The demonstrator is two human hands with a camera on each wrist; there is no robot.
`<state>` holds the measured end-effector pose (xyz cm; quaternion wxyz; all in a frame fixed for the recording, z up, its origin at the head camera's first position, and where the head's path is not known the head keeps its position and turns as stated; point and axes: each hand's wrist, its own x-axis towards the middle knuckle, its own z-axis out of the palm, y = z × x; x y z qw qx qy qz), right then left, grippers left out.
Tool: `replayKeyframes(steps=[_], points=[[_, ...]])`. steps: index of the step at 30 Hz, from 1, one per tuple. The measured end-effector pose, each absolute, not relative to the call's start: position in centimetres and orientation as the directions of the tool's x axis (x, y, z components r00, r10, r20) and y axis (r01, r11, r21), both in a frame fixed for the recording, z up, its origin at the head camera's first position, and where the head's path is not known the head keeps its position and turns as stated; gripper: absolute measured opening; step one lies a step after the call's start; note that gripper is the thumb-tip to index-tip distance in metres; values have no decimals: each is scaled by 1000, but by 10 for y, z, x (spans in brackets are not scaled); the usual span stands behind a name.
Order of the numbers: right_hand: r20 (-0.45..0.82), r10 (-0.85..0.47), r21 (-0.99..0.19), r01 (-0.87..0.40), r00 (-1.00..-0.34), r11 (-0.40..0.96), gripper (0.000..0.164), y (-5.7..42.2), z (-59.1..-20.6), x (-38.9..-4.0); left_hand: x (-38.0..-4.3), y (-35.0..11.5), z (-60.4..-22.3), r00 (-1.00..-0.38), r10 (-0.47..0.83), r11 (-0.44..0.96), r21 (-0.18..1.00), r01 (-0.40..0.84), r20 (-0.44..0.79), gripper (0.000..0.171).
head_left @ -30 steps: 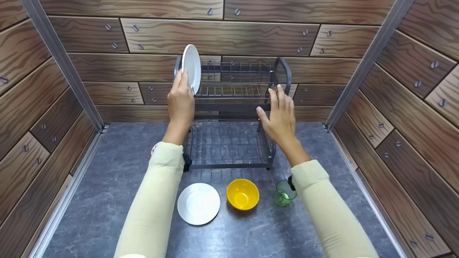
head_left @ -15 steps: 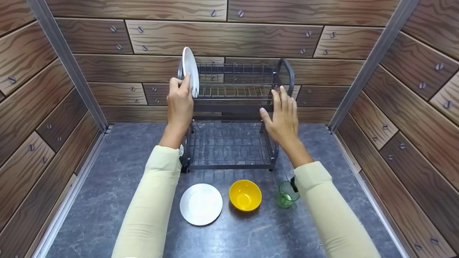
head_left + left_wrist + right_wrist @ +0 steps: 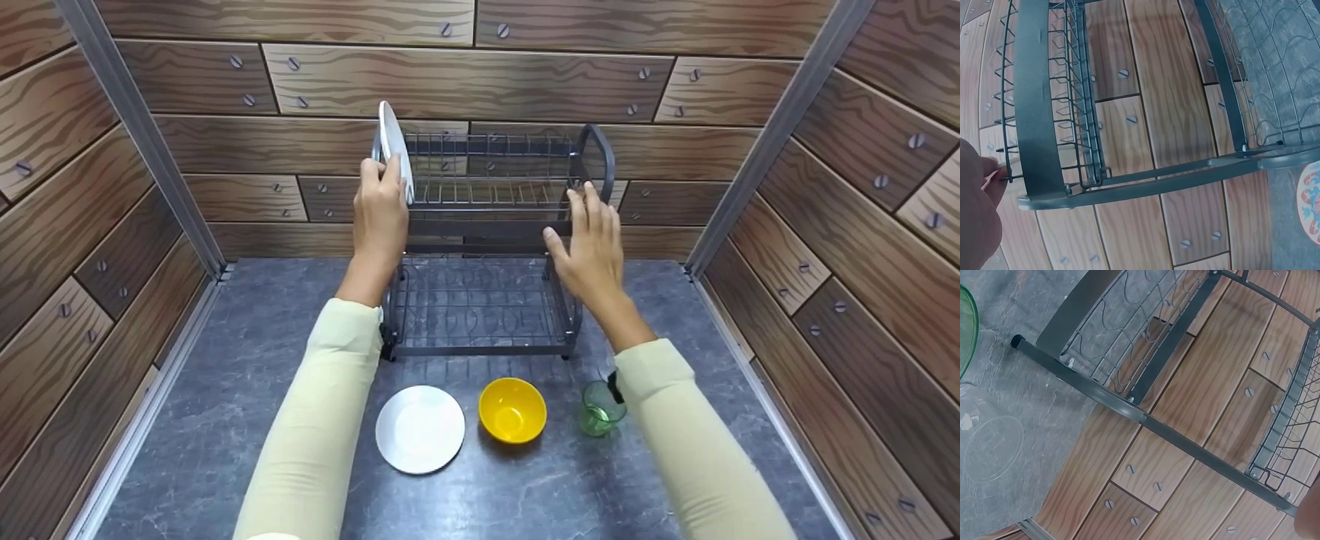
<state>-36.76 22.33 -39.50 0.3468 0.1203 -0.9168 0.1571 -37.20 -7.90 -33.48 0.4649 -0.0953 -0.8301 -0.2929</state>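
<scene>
left hand [image 3: 381, 214] pinching white plate [image 3: 394, 141], on edge, dark rack [image 3: 484, 226]

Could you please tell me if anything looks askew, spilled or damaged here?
Nothing stands out: no spill or damage shows. The raised white plate tilts at the left end of the dish rack, but the left hand holds it, which seems ordinary.

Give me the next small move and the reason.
Probably settle the held plate into the rack before releasing it: the left hand pinches it nearly upright at the rack's left end, and whether it is seated is unclear.
</scene>
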Motion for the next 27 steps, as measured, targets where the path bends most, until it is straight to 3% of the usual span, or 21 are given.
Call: replayKeyframes(steps=[16,27], points=[[683,-114,-202,-337,-721,919,65,225,-397,-368,-381,-83,-339,-584,-150,775,462,432,798,33],[685,-111,-200,-333,-720,921,65,223,-395,-368,-385,-86,-341,-568,-168,764,470,441,806,30]])
